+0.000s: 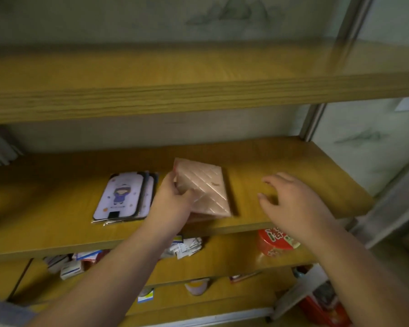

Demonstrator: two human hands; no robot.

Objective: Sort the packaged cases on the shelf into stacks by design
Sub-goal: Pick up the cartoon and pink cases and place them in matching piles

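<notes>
Left hand: the left hand (175, 199) is closed on the near left edge of the pink case (204, 188), thumb on top and fingers curled under, so that edge looks raised a little.
Right hand: the right hand (293, 204) hovers open above the shelf with fingers spread and slightly bent, holding nothing, well apart from the pink case to its left.
Pink case: one shows on top, quilted with diagonal lines, wrapped in clear film and turned at an angle; whether more lie under it I cannot tell.
Cartoon cases: a stack (124, 197) lies flat just left of the left hand; the top one shows a small figure in purple, and about three edges fan out on its right side.
Shelf: both groups sit on the middle wooden shelf (281, 161), near its front edge.
Upper board: one bare wooden shelf (198, 74) above.
Lower shelves: one red round tub (275, 243), a heap of small white packets (187, 247), some little boxes (69, 265), and a roll of tape (197, 286).
</notes>
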